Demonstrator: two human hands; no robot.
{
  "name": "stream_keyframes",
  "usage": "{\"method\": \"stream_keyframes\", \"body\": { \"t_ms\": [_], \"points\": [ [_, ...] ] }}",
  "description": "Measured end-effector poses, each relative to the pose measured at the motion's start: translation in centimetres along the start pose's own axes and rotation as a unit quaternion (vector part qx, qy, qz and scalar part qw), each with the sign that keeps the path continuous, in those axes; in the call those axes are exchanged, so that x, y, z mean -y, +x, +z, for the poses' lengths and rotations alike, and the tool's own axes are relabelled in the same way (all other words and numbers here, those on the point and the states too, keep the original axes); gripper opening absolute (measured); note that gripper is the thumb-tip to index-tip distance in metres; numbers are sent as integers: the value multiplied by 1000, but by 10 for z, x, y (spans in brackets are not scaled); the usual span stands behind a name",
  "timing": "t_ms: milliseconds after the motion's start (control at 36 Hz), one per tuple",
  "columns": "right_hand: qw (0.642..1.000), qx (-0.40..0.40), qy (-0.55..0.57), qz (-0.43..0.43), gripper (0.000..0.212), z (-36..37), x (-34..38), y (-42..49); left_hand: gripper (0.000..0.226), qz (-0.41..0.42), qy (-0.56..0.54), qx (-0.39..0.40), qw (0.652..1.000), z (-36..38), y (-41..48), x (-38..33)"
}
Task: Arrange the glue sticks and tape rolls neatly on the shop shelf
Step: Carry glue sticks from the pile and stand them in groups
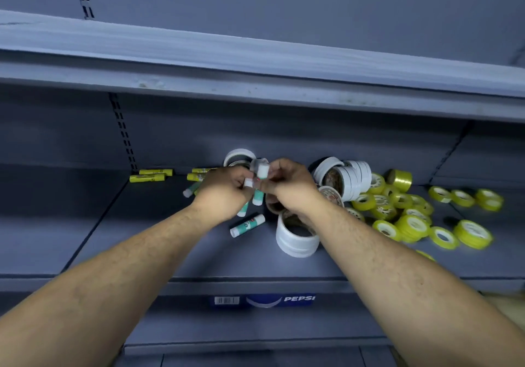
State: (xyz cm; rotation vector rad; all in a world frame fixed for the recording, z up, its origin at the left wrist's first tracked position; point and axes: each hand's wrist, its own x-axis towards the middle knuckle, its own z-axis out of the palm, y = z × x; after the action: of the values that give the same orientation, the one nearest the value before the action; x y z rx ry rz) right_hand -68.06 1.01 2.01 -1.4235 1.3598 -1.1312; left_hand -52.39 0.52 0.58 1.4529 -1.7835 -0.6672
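Both my hands meet over the middle of the grey shelf (159, 241). My left hand (224, 189) grips white-and-green glue sticks (258, 196) that hang below its fingers. My right hand (289, 184) pinches the white end of a glue stick (262, 171) held between the two hands. One more green-and-white glue stick (247, 225) lies loose on the shelf below them. Yellow glue sticks (147, 178) lie at the back left. White tape rolls (297, 238) sit under my right wrist and more white tape rolls (348, 180) lean at the back. Several yellow tape rolls (412, 226) are scattered to the right.
An upper shelf (255, 62) overhangs the work area. A slotted upright (123, 133) runs down the back panel at left. A blue Pepsi price strip (264, 300) is on the shelf's front edge. The shelf's left part holds nothing but the yellow sticks.
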Motion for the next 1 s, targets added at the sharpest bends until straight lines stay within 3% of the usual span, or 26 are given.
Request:
{"method": "stream_keyframes", "body": {
  "t_ms": [333,667,1000],
  "points": [
    [985,-153,-69,-36,15,-149,-26,-68,23,99,-42,13,994,101,-23,-119],
    [950,-279,-143,-11,40,-383,-83,-209,23,177,-80,124,973,297,-89,-284],
    [905,-401,-140,32,28,-563,-129,-297,28,230,-124,212,942,474,-122,-420]
  ]
}}
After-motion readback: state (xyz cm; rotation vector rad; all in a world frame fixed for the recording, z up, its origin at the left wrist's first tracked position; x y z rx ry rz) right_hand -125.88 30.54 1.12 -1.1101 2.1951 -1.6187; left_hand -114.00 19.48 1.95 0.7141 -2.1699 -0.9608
